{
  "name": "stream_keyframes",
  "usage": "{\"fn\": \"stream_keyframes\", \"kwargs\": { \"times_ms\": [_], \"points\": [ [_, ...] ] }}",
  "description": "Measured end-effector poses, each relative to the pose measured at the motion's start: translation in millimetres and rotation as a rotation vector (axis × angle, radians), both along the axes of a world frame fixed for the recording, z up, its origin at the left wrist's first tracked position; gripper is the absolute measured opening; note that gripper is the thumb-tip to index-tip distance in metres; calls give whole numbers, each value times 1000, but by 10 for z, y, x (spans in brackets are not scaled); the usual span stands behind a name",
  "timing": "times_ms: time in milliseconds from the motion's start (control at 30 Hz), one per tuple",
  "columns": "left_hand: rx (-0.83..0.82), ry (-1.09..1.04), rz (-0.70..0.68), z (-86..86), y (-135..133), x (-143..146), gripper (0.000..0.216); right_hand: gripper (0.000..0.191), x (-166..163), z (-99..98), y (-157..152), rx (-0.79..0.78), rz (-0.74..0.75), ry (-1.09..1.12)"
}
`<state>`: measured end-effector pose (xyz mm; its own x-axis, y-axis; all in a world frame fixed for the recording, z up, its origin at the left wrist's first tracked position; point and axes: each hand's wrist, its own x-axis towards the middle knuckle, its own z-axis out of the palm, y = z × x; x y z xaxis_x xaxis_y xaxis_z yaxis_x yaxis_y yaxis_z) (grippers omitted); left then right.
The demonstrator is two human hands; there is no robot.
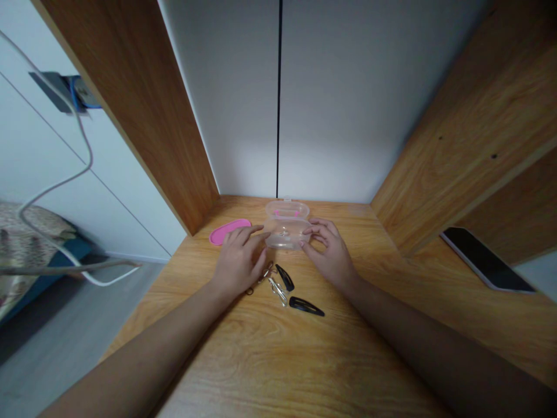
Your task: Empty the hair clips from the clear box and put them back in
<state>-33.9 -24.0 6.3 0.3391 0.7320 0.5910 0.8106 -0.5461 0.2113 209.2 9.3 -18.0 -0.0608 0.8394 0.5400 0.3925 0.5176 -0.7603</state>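
A clear plastic box (285, 241) stands on the wooden surface with its hinged lid (287, 207) tipped back, pink showing at the hinge. My right hand (331, 253) grips its right end, thumb at the front and fingers along the side. At the other end, my left hand (239, 255) has its fingertips against the box, holding it from the left. Closer to me lie two black snap hair clips (307, 306) (285, 277) and silver hair clips (277, 291). A small dark ring (249, 291) is partly hidden beside my left hand. Whatever is inside the box is hard to make out.
A pink oval tray or lid (230, 231) lies left of the box, partly behind my left hand. A phone (485, 258) rests at the right. Wooden panels flank the surface, with a white wall behind. A white cable (89, 145) hangs at the left.
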Motion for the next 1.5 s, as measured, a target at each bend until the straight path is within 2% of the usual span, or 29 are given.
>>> {"fn": "stream_keyframes", "kwargs": {
  "times_ms": [133, 200, 300, 400, 500, 567, 867, 1100, 1500],
  "points": [
    [4, -32, -17, 12, -2, -2, 26, 17, -3, 54, -23, 45, -50, -54],
    [-7, -43, -80, 24, -13, 1, 23, 18, 1, 82, -32, 86, -95, -83],
    [-81, 11, -302, 57, -42, 18, 20, 16, 1, 125, -53, 148, -141, -73],
    [-202, 105, -555, 98, -74, 51, 28, 11, -7, 165, -87, 194, -151, -47],
    [-273, 139, -667, 116, -93, 81, 47, 9, -16, 195, -129, 237, -138, -36],
    [-277, 142, -679, 107, -96, 91, 49, 10, -20, 209, -153, 249, -115, -38],
    [-213, 204, -685, 34, -90, 117, 25, 16, -25, 240, -205, 289, -51, -46],
    [-109, 184, -666, -20, -77, 120, 23, 20, -7, 224, -251, 369, 48, -77],
    [-20, 165, -682, -23, -72, 110, 28, 19, -14, 223, -248, 317, 56, -81]
  ]
}}
